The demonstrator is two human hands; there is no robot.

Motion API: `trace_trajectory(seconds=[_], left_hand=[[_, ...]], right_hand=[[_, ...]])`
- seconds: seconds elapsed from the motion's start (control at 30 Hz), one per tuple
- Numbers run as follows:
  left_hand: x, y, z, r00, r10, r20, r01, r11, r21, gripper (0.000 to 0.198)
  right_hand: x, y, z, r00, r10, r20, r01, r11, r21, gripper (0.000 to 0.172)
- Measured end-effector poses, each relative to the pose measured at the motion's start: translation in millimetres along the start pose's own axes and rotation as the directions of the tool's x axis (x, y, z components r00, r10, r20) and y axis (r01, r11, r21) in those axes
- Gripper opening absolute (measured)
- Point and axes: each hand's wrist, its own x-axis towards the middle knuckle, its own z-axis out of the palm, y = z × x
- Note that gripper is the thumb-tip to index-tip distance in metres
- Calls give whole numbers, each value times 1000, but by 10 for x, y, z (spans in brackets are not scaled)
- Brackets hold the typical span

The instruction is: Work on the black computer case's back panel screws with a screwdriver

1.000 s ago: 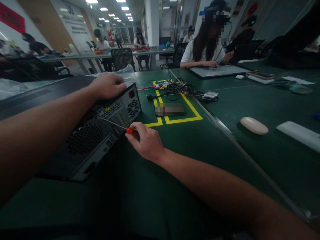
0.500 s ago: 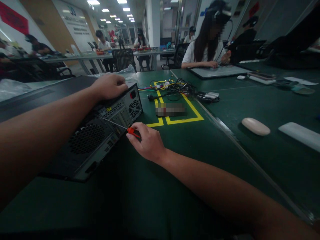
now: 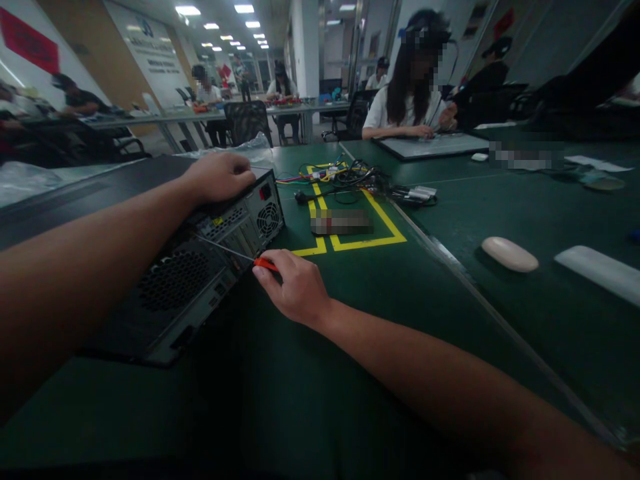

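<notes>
A black desktop computer case [image 3: 175,280] lies at the left, its rear panel with vents, slots and ports facing me. My left hand [image 3: 223,177] rests on the case near its upper rear edge, fingers bent over it; the fingertips are partly hidden. My right hand [image 3: 297,287] is closed round the orange handle of a screwdriver [image 3: 265,264]. The long thin shaft runs left across the rear panel, and its tip reaches the panel just below my left forearm. Whether a screw sits under the tip is too small to tell.
Beyond the case, a tangle of cables [image 3: 363,177] lies by yellow tape [image 3: 370,243] and a blurred-out item [image 3: 343,222]. To the right are a beige rounded object [image 3: 510,254] and a white bar-shaped object [image 3: 600,270]. A co-worker [image 3: 405,100] sits across the green table [image 3: 400,300].
The orange screwdriver handle has turned a little between my right fingers. Its shaft stays against the rear panel, and my left hand keeps its place on the case.
</notes>
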Motion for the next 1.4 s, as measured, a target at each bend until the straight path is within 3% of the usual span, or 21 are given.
trace_trajectory(seconds=[0.2,0.47,1.4], left_hand=[[13,-13,12,1000,-2,8,3,1000,-3,40],[-5,19,-8,1000,-14,21,14,1000,21,40],[2,11,-16,999,-9,36,7,998,55,45]], right_hand=[[-15,38,25,1000,-13,-4,13,999,52,38],[-9,56,26,997,-71,2,71,997,-13,22],[-23,52,28,999,-32,17,33,999,-43,28]])
